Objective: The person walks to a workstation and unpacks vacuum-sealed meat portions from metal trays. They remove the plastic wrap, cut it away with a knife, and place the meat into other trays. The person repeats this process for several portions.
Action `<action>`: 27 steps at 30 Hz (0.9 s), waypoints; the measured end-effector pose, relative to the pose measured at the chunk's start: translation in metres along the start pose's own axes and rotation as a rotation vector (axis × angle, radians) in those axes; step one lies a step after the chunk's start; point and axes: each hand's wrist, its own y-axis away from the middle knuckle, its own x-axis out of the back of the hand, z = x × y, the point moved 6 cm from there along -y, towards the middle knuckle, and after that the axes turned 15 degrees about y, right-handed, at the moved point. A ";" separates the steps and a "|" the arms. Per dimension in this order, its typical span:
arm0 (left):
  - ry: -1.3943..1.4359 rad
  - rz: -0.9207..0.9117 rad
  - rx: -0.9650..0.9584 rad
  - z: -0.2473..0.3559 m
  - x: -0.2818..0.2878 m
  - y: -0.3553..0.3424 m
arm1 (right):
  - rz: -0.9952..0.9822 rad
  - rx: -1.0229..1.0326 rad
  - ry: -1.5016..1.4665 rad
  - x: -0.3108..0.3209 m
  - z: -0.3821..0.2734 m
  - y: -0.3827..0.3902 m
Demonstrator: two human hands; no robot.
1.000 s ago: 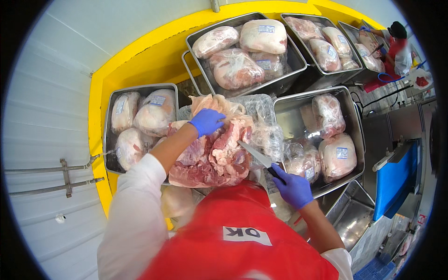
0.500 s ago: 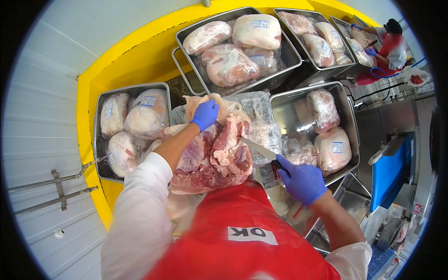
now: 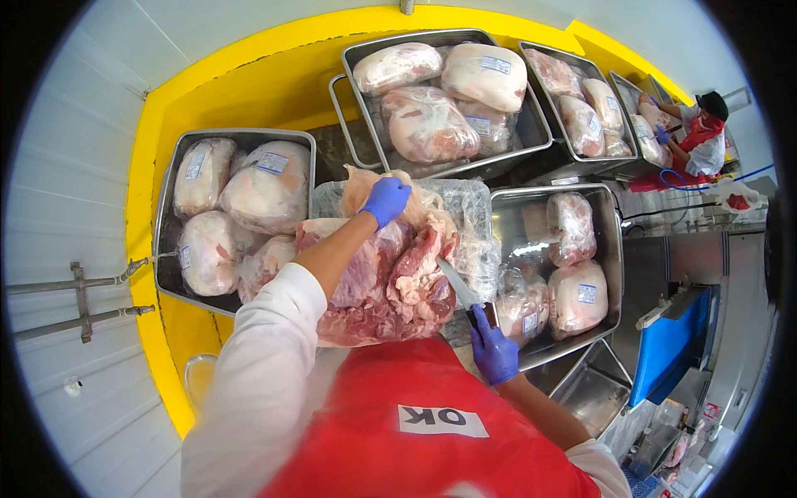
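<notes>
A large opened cut of raw pink meat lies in front of me on crumpled clear plastic wrap. My left hand, in a blue glove, is closed on the pale flap at the meat's far end. My right hand, also gloved, grips a knife by its dark handle. The blade points up and to the left, its tip at the right part of the meat.
Steel bins of bagged meat stand left, right and behind, by a yellow ledge. A co-worker in red works at the far right. A blue panel and an empty steel tub are lower right.
My right hand has come down and left relative to a second ago, tilting the knife more steeply at the meat. My left hand keeps its grip on the flap; the whole view has shifted slightly.
</notes>
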 end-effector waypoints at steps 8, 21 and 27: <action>-0.307 -0.229 -0.069 0.044 -0.031 -0.035 | 0.098 0.004 -0.299 -0.057 0.015 0.001; -0.641 -0.293 -0.215 0.070 -0.086 -0.093 | 0.157 0.012 -0.437 -0.106 0.037 0.006; -0.779 -0.298 -0.194 0.110 -0.111 -0.117 | 0.135 0.039 -0.492 -0.106 0.048 -0.001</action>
